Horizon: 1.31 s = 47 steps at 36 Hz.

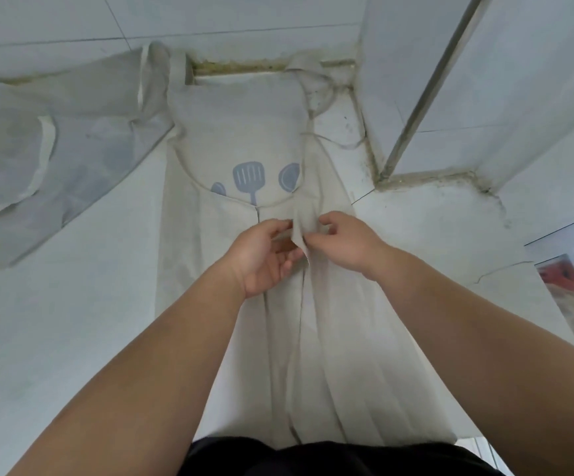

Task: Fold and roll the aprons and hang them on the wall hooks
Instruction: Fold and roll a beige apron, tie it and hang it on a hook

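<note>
A beige apron (237, 132) with blue kitchen-utensil prints lies flat on the white counter (72, 304), bib toward the wall and hem at my body. Its right side is folded inward over the middle. My left hand (265, 255) and my right hand (343, 242) meet at the apron's centre, just below the pocket seam. Both pinch the same raised fold edge of the cloth between thumb and fingers. A second, paler apron (55, 142) lies crumpled on the counter to the left. No wall hooks show in this view.
The tiled wall (210, 22) runs along the back, with a dirty gap at the counter's rear edge. A tiled corner with a metal strip (426, 87) juts in at the right. The apron's neck strap and ties (316, 80) bunch at the back right.
</note>
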Motion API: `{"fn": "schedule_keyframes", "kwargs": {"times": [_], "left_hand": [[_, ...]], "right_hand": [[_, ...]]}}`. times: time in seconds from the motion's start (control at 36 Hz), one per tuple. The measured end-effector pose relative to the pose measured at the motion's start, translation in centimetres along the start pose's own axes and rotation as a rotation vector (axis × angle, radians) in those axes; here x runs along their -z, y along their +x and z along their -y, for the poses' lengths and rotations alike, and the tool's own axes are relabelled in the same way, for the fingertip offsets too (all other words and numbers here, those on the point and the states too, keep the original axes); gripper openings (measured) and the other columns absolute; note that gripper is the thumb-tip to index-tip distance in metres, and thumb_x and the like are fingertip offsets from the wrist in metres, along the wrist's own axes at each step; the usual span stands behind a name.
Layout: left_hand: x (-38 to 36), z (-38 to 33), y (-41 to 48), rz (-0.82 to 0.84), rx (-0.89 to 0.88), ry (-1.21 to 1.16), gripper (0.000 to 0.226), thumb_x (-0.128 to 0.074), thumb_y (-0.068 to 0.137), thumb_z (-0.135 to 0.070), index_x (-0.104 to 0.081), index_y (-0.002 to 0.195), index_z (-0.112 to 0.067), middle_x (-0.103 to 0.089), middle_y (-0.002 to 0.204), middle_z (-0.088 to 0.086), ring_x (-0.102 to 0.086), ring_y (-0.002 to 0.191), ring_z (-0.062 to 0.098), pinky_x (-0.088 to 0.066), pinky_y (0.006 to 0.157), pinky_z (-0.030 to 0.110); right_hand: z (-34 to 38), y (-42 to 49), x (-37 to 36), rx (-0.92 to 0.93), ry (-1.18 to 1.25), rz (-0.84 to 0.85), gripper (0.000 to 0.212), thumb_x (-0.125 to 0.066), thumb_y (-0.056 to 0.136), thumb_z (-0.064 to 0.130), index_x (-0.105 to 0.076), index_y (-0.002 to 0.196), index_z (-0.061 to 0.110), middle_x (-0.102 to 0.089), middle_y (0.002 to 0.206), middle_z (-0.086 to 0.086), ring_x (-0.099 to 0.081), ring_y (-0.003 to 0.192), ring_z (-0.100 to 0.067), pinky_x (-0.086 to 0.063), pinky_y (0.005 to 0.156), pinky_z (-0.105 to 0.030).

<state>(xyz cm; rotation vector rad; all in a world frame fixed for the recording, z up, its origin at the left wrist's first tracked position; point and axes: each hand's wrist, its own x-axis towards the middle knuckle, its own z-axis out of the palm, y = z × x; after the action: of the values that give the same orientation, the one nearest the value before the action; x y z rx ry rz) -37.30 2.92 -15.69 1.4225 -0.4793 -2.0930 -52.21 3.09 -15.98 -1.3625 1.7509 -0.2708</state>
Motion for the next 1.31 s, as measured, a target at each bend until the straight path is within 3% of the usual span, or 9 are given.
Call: {"fn": "schedule_keyframes", "kwargs": {"times": [0.11, 0.28, 0.47, 0.56, 0.72, 0.86, 1.03, 1.14, 1.31], "left_hand": [[0.3, 0.0, 0.1, -0.024, 0.032, -0.148, 0.013, -0.047, 0.098, -0.018, -0.055, 0.090, -0.013, -0.056, 0.066, 0.001, -0.054, 0.043, 0.007, -0.039, 0.036, 0.013], [1.4, -1.5, -0.3, -0.321, -0.280, 0.253, 0.014, -0.058, 0.090, -0.002, -0.060, 0.085, -0.015, -0.051, 0.052, -0.004, -0.043, 0.041, 0.007, -0.037, 0.037, 0.014], [5.9, -5.8, -2.0, -0.792, -0.713, 0.958, 0.044, -0.057, 0.087, -0.006, -0.057, 0.129, -0.021, -0.051, 0.132, 0.007, -0.057, 0.108, 0.020, -0.044, 0.095, 0.026], [6.8, -4.8, -2.9, -0.747, -0.614, 1.188, 0.062, -0.058, 0.091, -0.010, -0.036, 0.147, -0.023, -0.013, 0.158, 0.007, -0.037, 0.134, 0.022, -0.032, 0.103, 0.024], [7.7, -0.1, -3.3, -0.527, -0.435, 1.331, 0.025, -0.059, 0.089, -0.020, -0.068, 0.113, -0.019, -0.065, 0.117, 0.002, -0.061, 0.105, 0.021, -0.041, 0.083, 0.020], [7.5, 2.4, -3.6, -0.371, -0.285, 1.393, 0.014, -0.069, 0.081, -0.030, -0.064, 0.082, -0.016, -0.064, 0.087, -0.001, -0.062, 0.081, 0.019, -0.049, 0.069, 0.027], [7.5, 3.0, -4.3, -0.254, -0.243, 1.534, 0.029, -0.077, 0.072, -0.041, -0.060, 0.089, -0.024, -0.044, 0.107, 0.001, -0.049, 0.099, 0.020, -0.046, 0.085, 0.028], [8.1, 3.8, -5.3, -0.185, -0.282, 1.563, 0.038, -0.078, 0.073, -0.038, -0.056, 0.102, -0.026, -0.030, 0.114, -0.003, -0.032, 0.113, 0.018, -0.035, 0.095, 0.025], [8.5, 5.7, -6.8, -0.159, -0.372, 1.645, 0.068, -0.076, 0.070, -0.051, -0.045, 0.126, -0.028, -0.024, 0.142, -0.003, -0.025, 0.132, 0.020, -0.028, 0.105, 0.029]], "right_hand": [[0.2, -0.3, 0.2, 0.018, 0.016, 0.045, 0.067, -0.058, 0.087, 0.050, -0.039, 0.142, 0.018, -0.044, 0.142, -0.004, -0.044, 0.128, -0.019, -0.035, 0.101, -0.027], [1.2, -1.2, 0.1, 0.038, -0.156, 0.132, 0.092, -0.069, 0.073, 0.060, -0.030, 0.147, 0.021, -0.036, 0.147, -0.005, -0.037, 0.135, -0.022, -0.034, 0.108, -0.031], [2.8, -0.9, -1.5, -0.009, -0.454, 0.101, 0.088, -0.065, 0.070, 0.067, -0.038, 0.136, 0.015, -0.045, 0.130, -0.013, -0.045, 0.122, -0.030, -0.041, 0.099, -0.038], [3.3, -1.0, -2.5, -0.025, -0.489, 0.093, 0.080, -0.066, 0.074, 0.060, -0.038, 0.132, 0.013, -0.044, 0.128, -0.013, -0.048, 0.118, -0.031, -0.044, 0.093, -0.038], [3.7, -1.4, -4.2, 0.006, -0.624, 0.135, 0.042, -0.060, 0.085, 0.040, -0.055, 0.116, 0.013, -0.060, 0.119, -0.007, -0.058, 0.109, -0.029, -0.042, 0.078, -0.030], [3.4, -2.2, -4.1, -0.016, -0.672, 0.207, 0.044, -0.052, 0.091, 0.042, -0.057, 0.119, 0.010, -0.059, 0.123, -0.008, -0.056, 0.112, -0.029, -0.040, 0.081, -0.029], [3.5, -4.2, -4.4, -0.112, -0.808, 0.440, 0.039, -0.056, 0.087, 0.040, -0.053, 0.063, 0.010, -0.055, 0.060, -0.004, -0.050, 0.052, -0.018, -0.040, 0.057, -0.024], [3.4, -5.5, -5.0, -0.165, -0.895, 0.561, 0.045, -0.057, 0.091, 0.044, -0.051, 0.062, 0.010, -0.054, 0.061, -0.002, -0.049, 0.055, -0.017, -0.043, 0.070, -0.028], [3.3, -7.2, -5.5, -0.136, -0.901, 0.475, 0.020, -0.046, 0.094, 0.005, -0.059, 0.078, 0.003, -0.047, 0.065, -0.006, -0.042, 0.050, -0.016, -0.036, 0.038, -0.022]]}}
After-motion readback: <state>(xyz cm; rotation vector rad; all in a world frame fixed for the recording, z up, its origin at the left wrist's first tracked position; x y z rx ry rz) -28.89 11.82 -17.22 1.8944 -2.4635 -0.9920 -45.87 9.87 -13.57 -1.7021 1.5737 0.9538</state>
